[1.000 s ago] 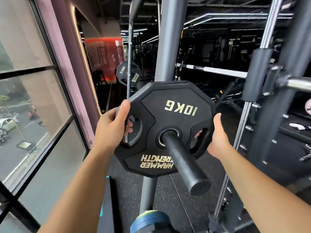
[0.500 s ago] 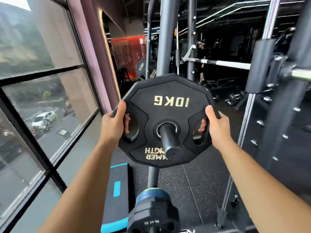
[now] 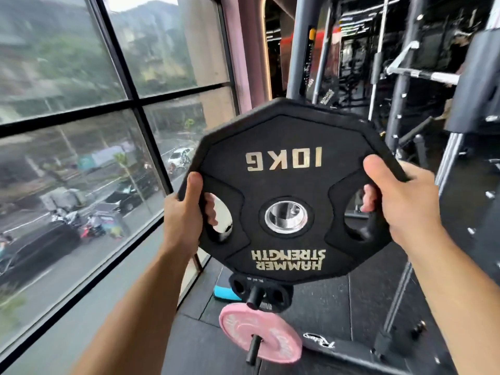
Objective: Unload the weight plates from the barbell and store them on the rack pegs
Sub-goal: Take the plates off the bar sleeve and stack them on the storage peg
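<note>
A black 10 kg weight plate [image 3: 284, 185] with upside-down gold lettering hangs in the air in front of me, its steel centre hole empty. My left hand [image 3: 186, 212] grips its left handle slot and my right hand [image 3: 400, 201] grips its right one. Below the plate, a small black plate [image 3: 276, 293] sits on a black rack peg [image 3: 255, 297], and lower still a pink plate [image 3: 267, 336] sits on another peg [image 3: 253, 350]. The silver barbell [image 3: 427, 75] crosses the rack at upper right.
A large window [image 3: 81, 158] with dark frames fills the left side. Grey rack uprights [image 3: 300, 50] stand behind the plate, and a chrome guide rod [image 3: 400, 293] runs down at right. A blue step [image 3: 226, 293] lies on the black rubber floor.
The plate has come off the black sleeve it was on and now hangs free in both hands. My view has swung left and down, and the lower pegs with a pink plate have come into sight.
</note>
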